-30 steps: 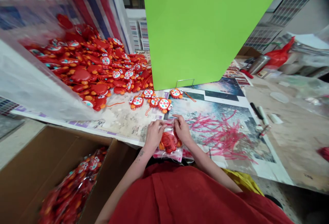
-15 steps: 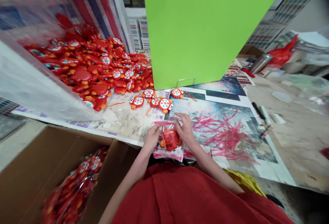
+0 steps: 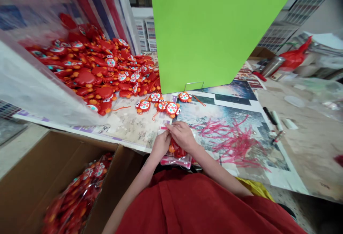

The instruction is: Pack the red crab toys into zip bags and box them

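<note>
My left hand (image 3: 161,145) and my right hand (image 3: 182,136) meet over a clear plastic bag (image 3: 177,161) with a pink strip along its edge. Both pinch the bag's upper edge, and my right hand lies across its mouth. Inside is a red crab-shaped toy (image 3: 177,150), mostly hidden by my right hand. Several loose crab toys, such as one (image 3: 172,109) just beyond my hands, lie on the printed table sheet (image 3: 134,128).
A large heap of red crab toys (image 3: 93,73) lies behind a plastic sheet at the left. A cardboard box (image 3: 26,187) at lower left holds bagged toys (image 3: 80,194). A green board (image 3: 214,30) stands ahead. Pink cords (image 3: 230,141) lie on the right.
My right hand has moved left and down over the bag's mouth, now covering most of the toy. My left hand has closed in, and the hands now nearly touch.
</note>
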A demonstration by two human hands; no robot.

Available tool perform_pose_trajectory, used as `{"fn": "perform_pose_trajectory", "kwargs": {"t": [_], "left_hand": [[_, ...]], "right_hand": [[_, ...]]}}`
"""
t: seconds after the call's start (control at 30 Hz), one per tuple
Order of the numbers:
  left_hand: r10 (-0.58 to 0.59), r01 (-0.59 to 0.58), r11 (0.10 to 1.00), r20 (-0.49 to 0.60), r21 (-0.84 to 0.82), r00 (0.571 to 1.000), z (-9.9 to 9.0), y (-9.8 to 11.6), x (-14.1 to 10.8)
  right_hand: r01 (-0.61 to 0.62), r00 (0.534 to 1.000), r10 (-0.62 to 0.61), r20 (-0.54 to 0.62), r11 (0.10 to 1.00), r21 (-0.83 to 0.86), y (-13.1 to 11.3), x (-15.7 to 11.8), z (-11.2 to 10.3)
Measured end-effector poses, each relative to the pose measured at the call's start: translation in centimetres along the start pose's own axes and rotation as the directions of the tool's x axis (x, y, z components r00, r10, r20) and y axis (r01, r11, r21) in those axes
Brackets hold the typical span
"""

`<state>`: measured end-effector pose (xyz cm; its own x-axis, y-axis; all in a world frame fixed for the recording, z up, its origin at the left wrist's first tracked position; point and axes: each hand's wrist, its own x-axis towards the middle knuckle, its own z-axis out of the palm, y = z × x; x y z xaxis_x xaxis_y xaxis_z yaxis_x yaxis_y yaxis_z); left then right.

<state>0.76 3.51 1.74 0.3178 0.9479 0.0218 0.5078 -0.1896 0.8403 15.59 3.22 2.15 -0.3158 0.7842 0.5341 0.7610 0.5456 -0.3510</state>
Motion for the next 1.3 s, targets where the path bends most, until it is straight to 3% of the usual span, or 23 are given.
{"fn": "perform_pose_trajectory", "kwargs": {"t": [0.13,0.3,0.4,0.47,0.57,0.63,0.7,0.83,0.93,1.07,1.13,1.3], "left_hand": [[0.017,-0.02,0.995,0.036,0.101,0.999,-0.2,0.6,0.0],[0.056,-0.053,0.997,0.063,-0.051,0.996,0.2,0.1,0.0],[-0.021,0.029,0.981,0.041,-0.19,0.999,0.8,-1.8,0.3],[-0.12,0.122,0.946,0.025,-0.3,0.992,1.1,-3.3,0.6],[-0.247,0.244,0.836,0.06,-0.491,0.967,1.4,-4.8,0.9],[-0.282,0.285,0.769,0.096,-0.572,0.955,1.3,-5.1,1.0],[-0.294,0.296,0.728,0.109,-0.618,0.95,1.1,-4.9,1.0],[-0.314,0.334,0.636,0.162,-0.696,0.936,0.5,-4.3,0.8],[-0.316,0.345,0.619,0.179,-0.705,0.932,0.2,-4.2,0.7],[-0.312,0.332,0.592,0.171,-0.735,0.935,0.2,-4.5,0.6],[-0.305,0.33,0.57,0.179,-0.753,0.935,0.3,-4.7,0.6],[-0.311,0.339,0.518,0.196,-0.785,0.93,0.4,-5.1,0.7]], "right_hand": [[-0.053,0.999,0.053,-0.003,0.998,0.021,0.2,0.2,0.3],[-0.252,0.955,0.277,-0.105,0.946,0.203,2.9,-0.1,0.8],[-0.435,0.858,0.474,-0.199,0.876,0.208,7.3,-1.2,-0.1],[-0.561,0.791,0.574,-0.213,0.818,0.124,10.8,-2.4,-1.1],[-0.774,0.621,0.738,-0.265,0.63,-0.059,15.1,-4.9,-2.8],[-0.818,0.576,0.779,-0.249,0.55,-0.171,16.5,-6.3,-3.6],[-0.787,0.614,0.751,-0.242,0.559,-0.262,16.7,-7.2,-3.9],[-0.637,0.77,0.563,-0.299,0.708,-0.306,14.7,-6.3,-3.5],[-0.527,0.849,0.499,-0.172,0.821,-0.22,12.1,-4.3,-2.6],[-0.439,0.885,0.442,0.144,0.897,-0.057,8.6,-2.3,-1.0],[-0.409,0.89,0.384,0.247,0.911,0.056,7.4,-1.9,-0.5],[-0.491,0.864,0.415,0.285,0.818,0.3,6.8,-1.9,-0.7]]}}
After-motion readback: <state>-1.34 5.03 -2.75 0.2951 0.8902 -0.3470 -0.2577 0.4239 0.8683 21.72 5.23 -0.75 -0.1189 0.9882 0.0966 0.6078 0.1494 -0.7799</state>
